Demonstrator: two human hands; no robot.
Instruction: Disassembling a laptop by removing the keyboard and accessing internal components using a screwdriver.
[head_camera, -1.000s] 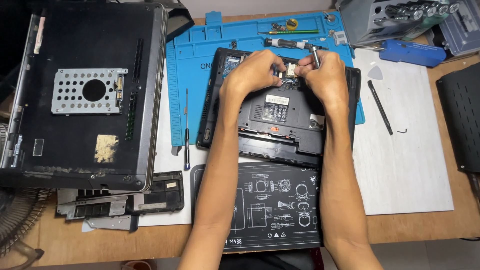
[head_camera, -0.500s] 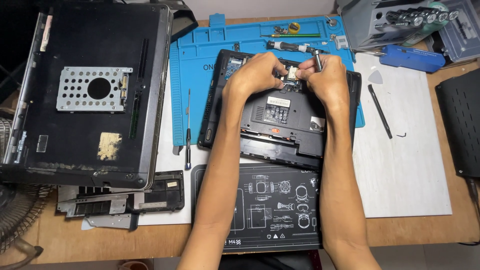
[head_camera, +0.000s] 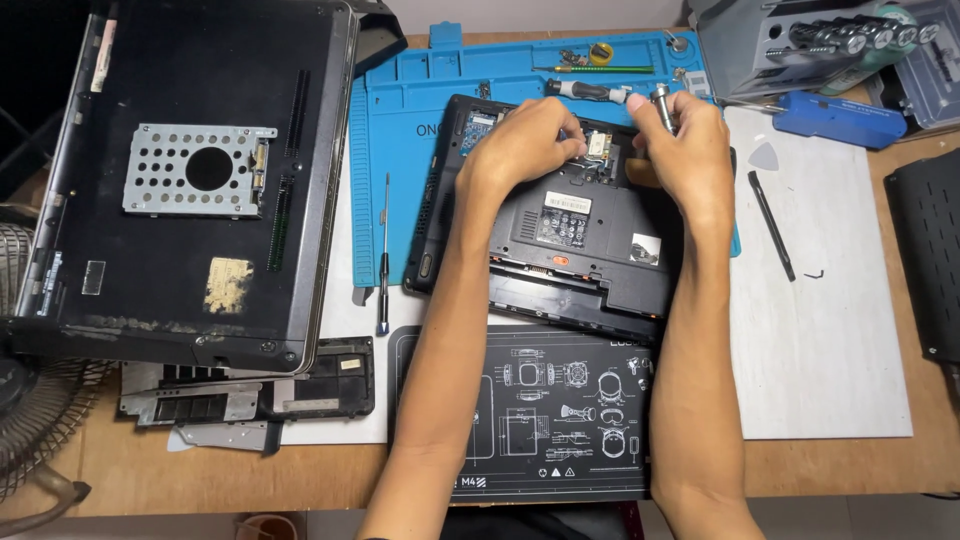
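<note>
A black laptop base (head_camera: 575, 250) lies underside up on a blue work mat (head_camera: 400, 170). My left hand (head_camera: 525, 140) rests on its far edge, fingers pinched at a small module (head_camera: 598, 145) in an open bay. My right hand (head_camera: 685, 150) is closed around a silver-tipped screwdriver (head_camera: 662, 100), held upright just right of that bay. Both forearms reach over a black printed mat (head_camera: 540, 420) at the near edge.
A large dark laptop shell (head_camera: 190, 170) with a metal drive bracket lies at left. A thin screwdriver (head_camera: 383, 250) lies beside the base. A black pry tool (head_camera: 772, 225) and a pick sit on the white sheet (head_camera: 830, 330). Tool cases stand far right.
My hands stay at the laptop's far edge; the left fingers have shifted slightly at the module and the right hand has lifted the screwdriver a little. The camera view has drifted slightly.
</note>
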